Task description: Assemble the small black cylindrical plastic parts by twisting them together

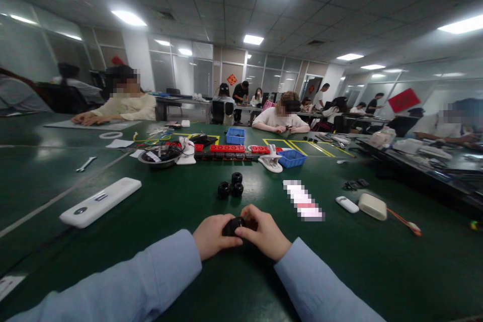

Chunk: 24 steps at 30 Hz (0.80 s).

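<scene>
Between my two hands is a small black round part, much like a little wheel; fingers cover some of it. My left hand grips it from the left with thumb and fingers. From the right, my right hand has its thumb and bent fingers on the same part. Just beyond my hands, three similar black wheel-like parts stand close together on the green tabletop.
A long white device and a wrench lie left. Ahead are a metal bowl, red strips and blue bins. A pixelated slip and a beige case lie right. A person sits opposite.
</scene>
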{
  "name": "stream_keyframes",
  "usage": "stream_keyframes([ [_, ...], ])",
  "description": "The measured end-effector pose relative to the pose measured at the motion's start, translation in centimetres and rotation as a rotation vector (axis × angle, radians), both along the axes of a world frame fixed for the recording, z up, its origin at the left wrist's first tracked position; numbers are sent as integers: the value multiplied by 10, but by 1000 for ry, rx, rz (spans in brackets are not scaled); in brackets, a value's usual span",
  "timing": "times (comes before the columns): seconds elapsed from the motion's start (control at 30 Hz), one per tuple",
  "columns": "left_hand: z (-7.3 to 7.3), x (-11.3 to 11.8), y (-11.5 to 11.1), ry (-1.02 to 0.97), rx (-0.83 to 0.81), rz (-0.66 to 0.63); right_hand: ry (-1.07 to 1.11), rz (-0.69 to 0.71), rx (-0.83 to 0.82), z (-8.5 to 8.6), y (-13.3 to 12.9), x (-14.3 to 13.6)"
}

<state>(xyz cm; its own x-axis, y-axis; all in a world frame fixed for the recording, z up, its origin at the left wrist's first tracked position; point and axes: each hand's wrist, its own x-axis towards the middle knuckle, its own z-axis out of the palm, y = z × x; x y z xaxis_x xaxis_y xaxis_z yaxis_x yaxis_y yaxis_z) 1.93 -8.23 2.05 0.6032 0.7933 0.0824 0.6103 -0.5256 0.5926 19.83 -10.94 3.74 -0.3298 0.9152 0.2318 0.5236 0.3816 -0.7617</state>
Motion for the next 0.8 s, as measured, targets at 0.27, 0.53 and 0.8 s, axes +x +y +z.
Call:
stream_keyframes([
  [0.27, -14, -3, 10, -330, -165, -132, 95, 42, 121, -4, 1, 1],
  [0.53, -5, 0, 2, -369, -68, -52, 115, -29, 199, -5, 2, 5],
  [0.8, 2, 2, -5, -63, 76, 74, -71, -106, -2, -4, 5, 4],
])
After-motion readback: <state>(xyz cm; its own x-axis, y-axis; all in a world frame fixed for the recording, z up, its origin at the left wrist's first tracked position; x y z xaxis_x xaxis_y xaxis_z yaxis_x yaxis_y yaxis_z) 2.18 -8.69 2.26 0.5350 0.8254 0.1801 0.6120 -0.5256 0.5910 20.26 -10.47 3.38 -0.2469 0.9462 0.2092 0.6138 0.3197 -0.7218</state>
